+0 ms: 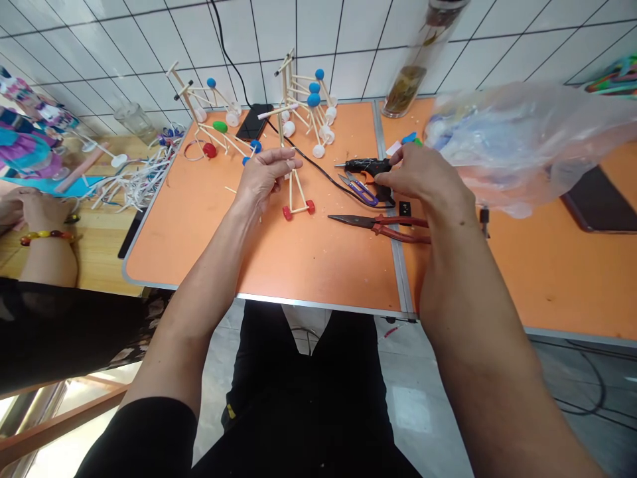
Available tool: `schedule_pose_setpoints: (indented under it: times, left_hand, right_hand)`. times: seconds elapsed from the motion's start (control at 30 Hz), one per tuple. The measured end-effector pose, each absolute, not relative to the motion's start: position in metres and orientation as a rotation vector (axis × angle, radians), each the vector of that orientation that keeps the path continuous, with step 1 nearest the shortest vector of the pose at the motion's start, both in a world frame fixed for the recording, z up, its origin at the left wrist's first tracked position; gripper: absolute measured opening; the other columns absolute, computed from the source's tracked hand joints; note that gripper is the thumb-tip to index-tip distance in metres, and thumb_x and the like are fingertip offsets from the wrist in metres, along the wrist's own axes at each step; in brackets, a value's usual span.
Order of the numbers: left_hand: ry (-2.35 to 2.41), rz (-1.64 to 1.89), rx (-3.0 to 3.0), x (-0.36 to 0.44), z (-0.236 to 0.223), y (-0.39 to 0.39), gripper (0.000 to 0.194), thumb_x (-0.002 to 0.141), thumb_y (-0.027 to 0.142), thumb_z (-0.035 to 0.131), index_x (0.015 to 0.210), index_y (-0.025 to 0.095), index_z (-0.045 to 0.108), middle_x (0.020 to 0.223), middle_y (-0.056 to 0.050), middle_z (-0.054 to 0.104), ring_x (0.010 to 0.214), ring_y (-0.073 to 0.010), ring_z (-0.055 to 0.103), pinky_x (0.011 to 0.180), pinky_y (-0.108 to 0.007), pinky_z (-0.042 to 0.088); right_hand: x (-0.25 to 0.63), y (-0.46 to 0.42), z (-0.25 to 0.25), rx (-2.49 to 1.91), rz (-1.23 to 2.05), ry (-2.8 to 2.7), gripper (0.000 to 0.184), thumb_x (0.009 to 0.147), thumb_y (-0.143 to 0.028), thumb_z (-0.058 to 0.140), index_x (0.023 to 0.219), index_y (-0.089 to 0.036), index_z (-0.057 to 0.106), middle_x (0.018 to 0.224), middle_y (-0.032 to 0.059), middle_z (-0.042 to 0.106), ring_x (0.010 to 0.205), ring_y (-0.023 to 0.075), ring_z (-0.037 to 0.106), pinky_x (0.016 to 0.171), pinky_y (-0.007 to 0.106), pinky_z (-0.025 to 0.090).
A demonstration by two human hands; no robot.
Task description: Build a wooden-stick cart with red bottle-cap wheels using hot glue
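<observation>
My left hand (263, 179) grips a small stick model (293, 189) with red wheels, which stands upright on the orange table (199, 245). My right hand (423, 182) is raised beside a black glue gun (365, 166) and appears to hold a blurred clear plastic bag (522, 139). Below that hand lie red-handled long-nose pliers (383, 226). Purple-handled snips (361, 191) rest next to the glue gun. Beyond my left hand stand other stick models (308, 113) with blue balls and white wheels.
A black cable (318, 172) crosses the table from a black power pack (253, 123). A glass bottle (408, 79) stands at the back. White paper strips (139, 176) lie at the left, beside a co-worker's hand (42, 209) wearing a beaded bracelet. A tablet (597, 199) lies at right.
</observation>
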State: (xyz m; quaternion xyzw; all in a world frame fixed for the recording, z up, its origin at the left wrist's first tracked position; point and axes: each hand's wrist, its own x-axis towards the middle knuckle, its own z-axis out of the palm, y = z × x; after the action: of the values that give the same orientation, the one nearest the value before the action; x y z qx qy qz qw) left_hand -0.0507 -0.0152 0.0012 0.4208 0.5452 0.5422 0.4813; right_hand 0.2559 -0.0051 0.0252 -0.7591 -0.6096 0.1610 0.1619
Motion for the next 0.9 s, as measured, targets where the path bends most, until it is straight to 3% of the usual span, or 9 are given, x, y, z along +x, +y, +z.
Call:
schedule_pose_setpoints:
  times: [0.07,0.13,0.33,0.43,0.53,0.73,0.9]
  left_hand:
    - [1.324,1.323,1.020,-0.050,0.002,-0.016,0.022,0.087,0.018,0.101,0.103,0.022,0.087,0.106,-0.007,0.094,0.065,-0.0102,0.065,0.055,-0.026,0.040]
    - [1.311,1.322,1.023,-0.049,0.003,-0.016,0.021,0.086,0.016,0.101,0.102,0.022,0.087,0.105,-0.007,0.094,0.061,-0.0084,0.060,0.053,-0.025,0.037]
    - [1.288,1.327,1.040,-0.049,0.004,-0.017,0.020,0.085,0.014,0.099,0.099,0.021,0.087,0.099,-0.005,0.093,0.057,-0.0060,0.051,0.050,-0.022,0.033]
    - [1.307,1.326,1.045,-0.050,0.004,-0.017,0.022,0.085,0.017,0.101,0.101,0.022,0.088,0.102,-0.006,0.094,0.060,-0.0076,0.057,0.051,-0.023,0.036]
    - [1.328,1.321,1.043,-0.050,0.002,-0.017,0.024,0.084,0.019,0.102,0.104,0.022,0.088,0.105,-0.007,0.095,0.063,-0.0097,0.064,0.054,-0.024,0.040]
    - [1.332,1.314,1.043,-0.052,-0.002,-0.014,0.025,0.085,0.020,0.101,0.108,0.023,0.090,0.107,-0.008,0.095,0.068,-0.0128,0.069,0.057,-0.027,0.044]
    - [1.309,1.313,1.054,-0.052,-0.003,-0.013,0.024,0.086,0.021,0.100,0.108,0.023,0.091,0.106,-0.007,0.096,0.067,-0.0119,0.064,0.054,-0.025,0.040]
  right_hand:
    - [0.254,-0.003,0.024,-2.186,0.549,-1.730,0.053,0.078,-0.004,0.101,0.100,-0.030,0.060,0.097,0.0122,0.079,0.104,0.0408,0.079,0.099,0.062,0.058]
    - [0.251,-0.003,0.024,-2.204,0.568,-1.720,0.061,0.075,-0.002,0.102,0.099,-0.032,0.054,0.093,0.0095,0.076,0.107,0.0438,0.080,0.102,0.064,0.058]
    - [0.242,-0.005,0.017,-2.206,0.438,-1.737,0.062,0.077,-0.004,0.098,0.111,-0.029,0.053,0.133,0.0292,0.086,0.132,0.0522,0.083,0.108,0.066,0.055]
    - [0.240,-0.005,0.015,-2.154,0.397,-1.678,0.060,0.076,-0.001,0.094,0.119,-0.025,0.060,0.134,0.0322,0.087,0.131,0.0493,0.082,0.107,0.063,0.053]
    - [0.240,-0.005,0.015,-2.095,0.351,-1.620,0.050,0.085,-0.004,0.091,0.121,-0.025,0.062,0.139,0.0330,0.086,0.130,0.0466,0.082,0.106,0.061,0.054]
    - [0.242,-0.002,0.017,-1.922,0.428,-1.497,0.045,0.095,0.001,0.083,0.126,-0.027,0.064,0.126,0.0179,0.084,0.120,0.0357,0.081,0.106,0.053,0.059]
    - [0.253,0.021,-0.005,-1.776,0.312,-1.471,0.043,0.102,0.002,0.072,0.142,-0.014,0.069,0.123,0.0186,0.085,0.106,0.0267,0.082,0.097,0.045,0.061]
